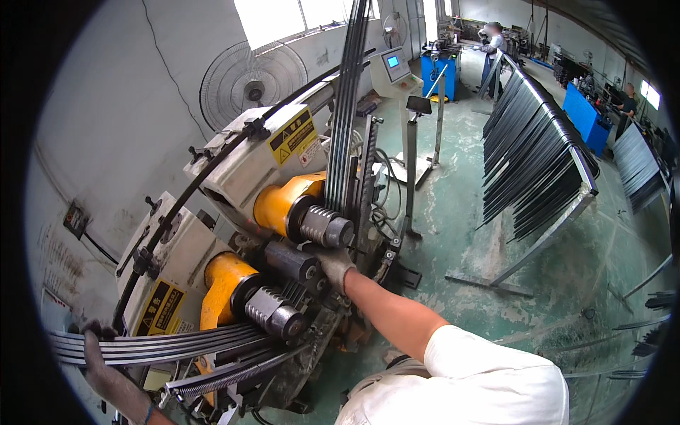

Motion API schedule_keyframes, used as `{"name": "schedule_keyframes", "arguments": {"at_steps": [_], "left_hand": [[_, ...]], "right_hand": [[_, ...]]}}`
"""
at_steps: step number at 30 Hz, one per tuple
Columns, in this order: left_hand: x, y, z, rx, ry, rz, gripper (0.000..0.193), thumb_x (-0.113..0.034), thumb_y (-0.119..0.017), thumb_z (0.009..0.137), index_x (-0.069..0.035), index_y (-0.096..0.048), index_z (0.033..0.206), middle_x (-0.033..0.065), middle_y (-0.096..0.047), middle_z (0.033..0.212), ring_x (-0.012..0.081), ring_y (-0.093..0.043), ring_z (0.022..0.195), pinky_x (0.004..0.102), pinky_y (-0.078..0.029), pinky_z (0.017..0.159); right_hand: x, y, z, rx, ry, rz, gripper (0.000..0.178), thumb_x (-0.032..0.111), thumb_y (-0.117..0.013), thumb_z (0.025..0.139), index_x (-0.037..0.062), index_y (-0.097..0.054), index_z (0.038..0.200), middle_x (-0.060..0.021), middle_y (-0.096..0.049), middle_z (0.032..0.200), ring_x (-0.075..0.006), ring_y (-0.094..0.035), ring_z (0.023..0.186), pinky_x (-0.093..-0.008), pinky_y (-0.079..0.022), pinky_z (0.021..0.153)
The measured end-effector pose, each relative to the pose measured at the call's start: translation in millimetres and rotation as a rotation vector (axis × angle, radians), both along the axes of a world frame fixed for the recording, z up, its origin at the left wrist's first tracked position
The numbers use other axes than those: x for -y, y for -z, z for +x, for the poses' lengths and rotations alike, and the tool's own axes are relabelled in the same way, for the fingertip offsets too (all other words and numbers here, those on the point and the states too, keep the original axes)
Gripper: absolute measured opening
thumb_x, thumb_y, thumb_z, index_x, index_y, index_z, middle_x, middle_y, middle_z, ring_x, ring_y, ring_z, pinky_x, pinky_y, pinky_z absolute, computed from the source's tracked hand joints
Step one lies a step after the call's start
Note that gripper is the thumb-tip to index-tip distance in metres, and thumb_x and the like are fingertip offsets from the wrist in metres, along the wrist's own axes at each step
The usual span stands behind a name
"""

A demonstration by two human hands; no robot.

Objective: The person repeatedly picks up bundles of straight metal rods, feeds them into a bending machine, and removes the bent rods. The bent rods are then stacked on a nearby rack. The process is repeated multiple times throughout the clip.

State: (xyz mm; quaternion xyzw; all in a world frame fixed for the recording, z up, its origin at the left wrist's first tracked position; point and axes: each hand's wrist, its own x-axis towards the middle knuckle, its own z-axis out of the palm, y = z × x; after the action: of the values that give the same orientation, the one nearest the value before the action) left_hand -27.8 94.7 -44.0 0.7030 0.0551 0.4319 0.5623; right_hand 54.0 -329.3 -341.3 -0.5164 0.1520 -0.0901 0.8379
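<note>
A bundle of several thin dark metal bars [191, 343] runs leftward from the lower bending head [273, 312] of the machine. My gloved left hand [100, 358] is closed round these bars near their outer end. A similar run of bars [347, 106] rises steeply from the upper bending head [326, 225]. My gloved right hand [331, 265] reaches in between the two heads, beside a dark twin-roller block [294, 265]; its fingers are mostly hidden, so what they touch cannot be made out. Orange arms [227, 283] carry the ribbed steel rollers.
A large fan [253, 91] stands by the wall. A control console [394, 71] sits beyond the machine. To the right, a metal rack [545, 283] holds many hanging dark bars [528, 156]. One person [492, 46] works far off, another [627, 105] at the far right.
</note>
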Motion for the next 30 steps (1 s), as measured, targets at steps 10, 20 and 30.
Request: {"name": "schedule_keyframes", "arguments": {"at_steps": [10, 20, 30], "left_hand": [[142, -24, 61, 0.025, 0.213, 0.563, 0.039, -0.027, -0.063, 0.113, 0.003, -0.06, 0.14, 0.0058, -0.065, 0.095, 0.0163, -0.066, 0.088, 0.0339, -0.055, 0.075], [160, -22, 70, 0.095, 0.284, 0.52, 0.031, -0.016, -0.064, 0.111, 0.0, -0.06, 0.136, 0.0043, -0.059, 0.099, 0.0138, -0.056, 0.087, 0.0325, -0.051, 0.083], [147, -19, 77, 0.031, 0.37, 0.485, 0.041, -0.019, -0.066, 0.112, 0.001, -0.058, 0.147, 0.0063, -0.063, 0.108, 0.0148, -0.061, 0.094, 0.0313, -0.053, 0.088]], "right_hand": [[8, -3, -4, 0.017, -0.022, 0.084, 0.061, 0.03, -0.084, 0.099, 0.0058, -0.067, 0.152, -0.0108, -0.075, 0.137, -0.023, -0.074, 0.119, -0.0415, -0.061, 0.1], [3, 25, 11, 0.074, 0.063, -0.045, 0.037, 0.02, -0.079, 0.098, 0.0061, -0.078, 0.132, -0.0086, -0.081, 0.121, -0.0189, -0.079, 0.105, -0.0366, -0.064, 0.092], [0, 21, 11, 0.051, 0.06, -0.013, 0.036, 0.018, -0.077, 0.099, 0.0077, -0.077, 0.134, -0.0082, -0.081, 0.121, -0.0198, -0.079, 0.107, -0.0378, -0.063, 0.092]]}}
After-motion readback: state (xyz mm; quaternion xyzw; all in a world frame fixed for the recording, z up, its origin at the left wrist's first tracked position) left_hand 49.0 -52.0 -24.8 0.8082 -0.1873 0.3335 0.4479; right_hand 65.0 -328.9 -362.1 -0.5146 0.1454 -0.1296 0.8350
